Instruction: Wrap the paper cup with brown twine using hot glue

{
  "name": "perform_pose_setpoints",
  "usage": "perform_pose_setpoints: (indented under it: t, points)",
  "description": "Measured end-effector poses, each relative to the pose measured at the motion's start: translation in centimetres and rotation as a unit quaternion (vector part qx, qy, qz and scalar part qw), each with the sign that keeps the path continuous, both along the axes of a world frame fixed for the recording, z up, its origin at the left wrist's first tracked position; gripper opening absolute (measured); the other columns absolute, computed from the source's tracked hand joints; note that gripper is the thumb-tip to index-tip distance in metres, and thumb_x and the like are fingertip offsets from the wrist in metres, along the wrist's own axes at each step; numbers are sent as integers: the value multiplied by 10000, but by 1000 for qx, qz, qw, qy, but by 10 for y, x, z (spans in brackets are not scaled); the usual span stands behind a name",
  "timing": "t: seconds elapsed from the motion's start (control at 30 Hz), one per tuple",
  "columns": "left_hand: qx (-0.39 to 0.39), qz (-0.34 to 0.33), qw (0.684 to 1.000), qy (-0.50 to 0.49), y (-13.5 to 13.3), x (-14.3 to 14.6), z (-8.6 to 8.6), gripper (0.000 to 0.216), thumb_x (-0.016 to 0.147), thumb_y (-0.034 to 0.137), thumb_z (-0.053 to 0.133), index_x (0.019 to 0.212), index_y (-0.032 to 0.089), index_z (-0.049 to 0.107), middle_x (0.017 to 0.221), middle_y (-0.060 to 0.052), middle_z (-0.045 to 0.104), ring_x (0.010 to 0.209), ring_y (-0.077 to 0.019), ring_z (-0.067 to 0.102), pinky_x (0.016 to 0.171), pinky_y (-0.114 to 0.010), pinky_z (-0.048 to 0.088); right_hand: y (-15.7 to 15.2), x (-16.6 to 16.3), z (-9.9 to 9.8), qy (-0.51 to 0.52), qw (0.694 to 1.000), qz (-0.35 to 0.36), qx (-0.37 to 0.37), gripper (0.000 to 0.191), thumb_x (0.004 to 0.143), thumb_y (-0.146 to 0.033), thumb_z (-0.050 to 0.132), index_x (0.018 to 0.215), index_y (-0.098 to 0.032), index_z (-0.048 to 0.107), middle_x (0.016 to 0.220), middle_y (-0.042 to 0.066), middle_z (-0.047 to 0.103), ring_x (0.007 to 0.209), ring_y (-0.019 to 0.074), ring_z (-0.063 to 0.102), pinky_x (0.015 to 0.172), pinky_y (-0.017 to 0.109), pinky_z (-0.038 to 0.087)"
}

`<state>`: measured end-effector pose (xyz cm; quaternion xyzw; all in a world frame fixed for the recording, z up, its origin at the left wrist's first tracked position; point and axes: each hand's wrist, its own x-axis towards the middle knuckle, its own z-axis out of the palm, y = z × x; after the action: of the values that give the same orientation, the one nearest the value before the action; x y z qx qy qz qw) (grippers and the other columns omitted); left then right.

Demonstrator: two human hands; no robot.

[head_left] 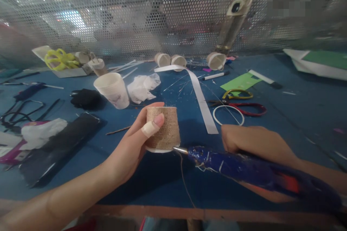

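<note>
My left hand, with a bandage on its thumb, is closed around a paper cup wrapped in brown twine. A white rim shows at the cup's lower edge. My right hand grips a blue hot glue gun. Its metal nozzle meets the cup near the lower right rim, where the twine wrapping ends. From there a loose strand of twine hangs down past the table's front edge. Fingers on the far side of the cup and under the glue gun are mostly hidden.
On the blue table, scissors, a white ring and a paper strip lie beyond my right hand. Stacked paper cups, crumpled plastic and a black pouch are leftward. A perforated metal panel stands behind.
</note>
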<state>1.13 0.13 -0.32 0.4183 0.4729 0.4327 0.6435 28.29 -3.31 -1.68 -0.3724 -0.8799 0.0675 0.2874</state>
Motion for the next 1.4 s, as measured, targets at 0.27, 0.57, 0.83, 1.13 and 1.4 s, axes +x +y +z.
perform_pose_setpoints:
  t: [0.27, 0.57, 0.83, 1.13, 1.4]
  points:
    - [4, 11, 1000, -24, -3, 0, 4, 440, 815, 599, 900, 1172, 356, 820, 1076, 18, 817, 1019, -274, 731, 791, -288, 589, 2, 0, -1, -4, 1000, -12, -15, 248, 909, -165, 531, 846, -277, 319, 711, -67, 404, 542, 137, 302, 578, 343, 249]
    - [-2, -5, 999, -47, 9, -9, -15, 510, 741, 598, 918, 1217, 438, 827, 1231, 7, 823, 1204, -358, 726, 793, -332, 607, 2, -1, -2, -2, 1000, -31, 5, 310, 855, -152, 593, 856, -279, 310, 732, -72, 388, 572, 156, 300, 573, 334, 209]
    - [1, 10, 1000, -15, 7, -3, -10, 567, 625, 663, 974, 1136, 457, 843, 1224, 23, 812, 1191, -349, 702, 814, -313, 585, 5, 5, -3, 1, 1000, 18, 2, 315, 849, -135, 600, 874, -283, 324, 747, -74, 408, 564, 149, 313, 550, 322, 239]
    - [19, 16, 1000, -19, 3, -3, -6, 607, 814, 622, 897, 1308, 292, 775, 1171, -37, 771, 1071, -266, 697, 847, -329, 574, 11, 9, 0, -10, 999, 32, 11, 324, 878, -93, 611, 853, -280, 348, 721, -92, 446, 528, 115, 376, 514, 293, 260]
    - [5, 16, 998, -63, 4, -3, -4, 626, 841, 587, 885, 1346, 237, 763, 1219, -81, 801, 1140, -323, 736, 870, -370, 603, 13, 12, -4, -2, 999, 31, 15, 259, 932, -144, 561, 870, -285, 353, 707, -92, 412, 506, 124, 333, 508, 301, 231]
